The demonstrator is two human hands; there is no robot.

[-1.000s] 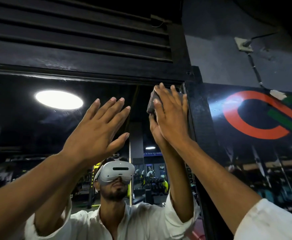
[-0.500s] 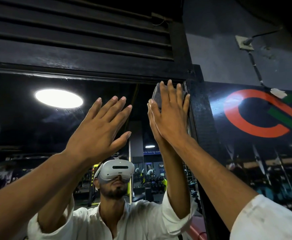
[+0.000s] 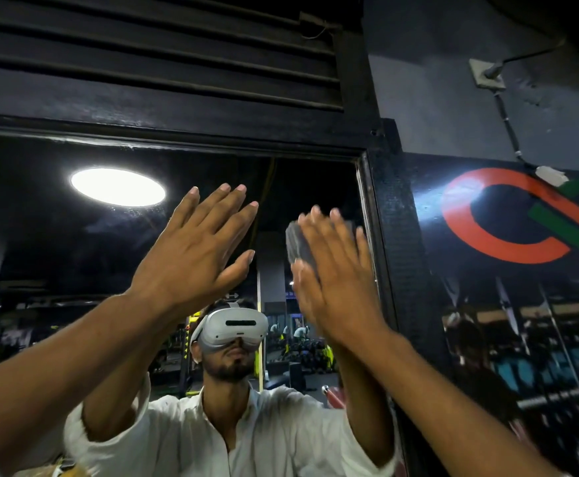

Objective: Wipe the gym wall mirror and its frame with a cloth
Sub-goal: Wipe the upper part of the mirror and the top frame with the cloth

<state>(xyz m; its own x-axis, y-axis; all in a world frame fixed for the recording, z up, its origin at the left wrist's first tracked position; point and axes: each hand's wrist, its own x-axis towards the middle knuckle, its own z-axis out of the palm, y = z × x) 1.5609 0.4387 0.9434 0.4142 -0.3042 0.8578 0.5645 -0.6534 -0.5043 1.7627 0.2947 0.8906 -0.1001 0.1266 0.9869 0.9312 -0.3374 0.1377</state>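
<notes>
1. Grey cloth lies under my right hand, just right of centre in the picture. It is pressed flat onto the wall mirror, close beside the right upright of the black frame. Only its upper-left corner shows past my fingers.
2. Both hands are flat with straight fingers, and neither curls round anything. The right pins the cloth with its palm. The left hand is spread bare at centre, and I cannot tell whether it touches the glass. They are side by side with a narrow gap between them.
3. The step in hand, as I judge it, is wiping the mirror's upper right area along the frame's inner edge. My right hand is blurred, which suits a stroke under way.
4. Much looks left to do. Faint smears show around the reflected ceiling light at upper left, and the top bar shows pale streaks.
5. The next move calls for steady palm pressure so the cloth does not slip. I would sweep leftward toward those smears, then go onto the frame itself.
</notes>
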